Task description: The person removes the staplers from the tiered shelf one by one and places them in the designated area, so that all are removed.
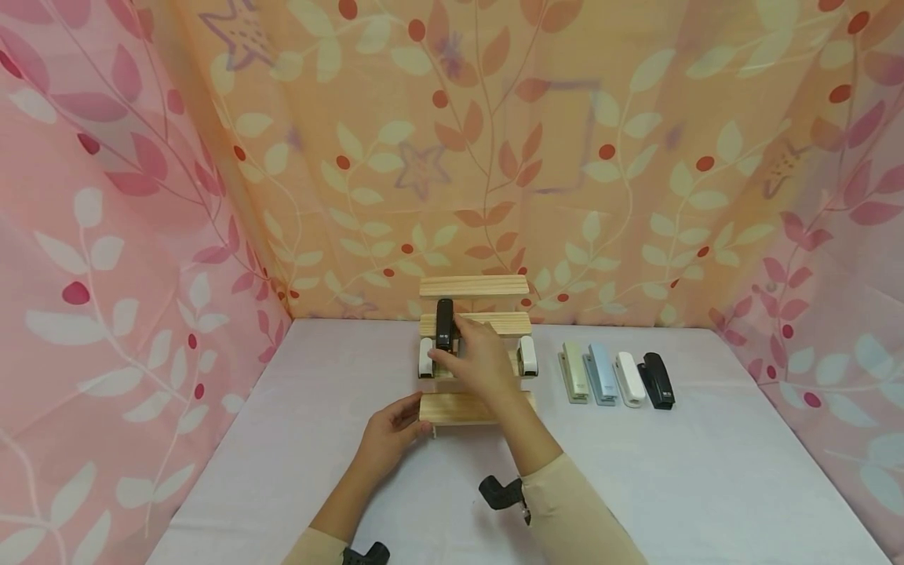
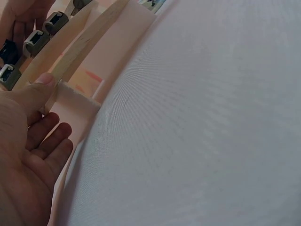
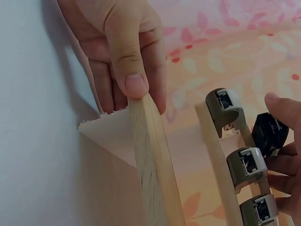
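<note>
A white table (image 1: pixel 282 439) bears a wooden rack (image 1: pixel 473 286), its front board (image 1: pixel 455 408) pinched at the left end by the left hand (image 1: pixel 387 435) between thumb and fingers. The right hand (image 1: pixel 483 359) grips a black stapler (image 1: pixel 444 323) at the rack's middle, near white staplers (image 1: pixel 426 358); right of the rack, a green stapler (image 1: pixel 575 373), a blue one (image 1: pixel 601 374), a white one (image 1: pixel 629 380) and another black one (image 1: pixel 658 381) form a row.

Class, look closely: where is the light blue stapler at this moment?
In the head view, the light blue stapler is on the white table, to the right of the wooden rack, between the pale green stapler and a white stapler.
</note>
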Tool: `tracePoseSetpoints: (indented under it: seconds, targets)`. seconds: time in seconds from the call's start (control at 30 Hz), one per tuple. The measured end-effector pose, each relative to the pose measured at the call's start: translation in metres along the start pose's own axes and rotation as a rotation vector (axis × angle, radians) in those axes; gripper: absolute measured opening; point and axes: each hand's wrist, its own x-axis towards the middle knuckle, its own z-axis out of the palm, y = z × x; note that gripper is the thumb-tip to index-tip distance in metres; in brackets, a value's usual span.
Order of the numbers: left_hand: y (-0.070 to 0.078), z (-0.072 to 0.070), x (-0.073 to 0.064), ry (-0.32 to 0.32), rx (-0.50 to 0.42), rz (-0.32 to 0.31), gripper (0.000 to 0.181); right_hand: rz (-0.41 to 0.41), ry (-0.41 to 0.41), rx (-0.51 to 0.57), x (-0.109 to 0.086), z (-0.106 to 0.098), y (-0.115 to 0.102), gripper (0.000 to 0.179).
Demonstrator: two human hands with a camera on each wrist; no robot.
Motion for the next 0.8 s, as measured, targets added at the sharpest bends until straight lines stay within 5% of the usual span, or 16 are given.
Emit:
tracePoseSetpoints:
  seconds: [0.4, 0.8]
  targets:
    - [0.002, -0.0001, 0.0, 0.001, -0.021, -0.024, 0.063, -0.014, 0.029, -0.036, 0.0025, 0.0038, -0.002, 0.072]
    - [0.0012, -0.001, 0.0011, -0.008, -0.029, -0.024, 0.064, 0.025, 0.08, 0.043, -0.0013, 0.004, 0.0, 0.058]
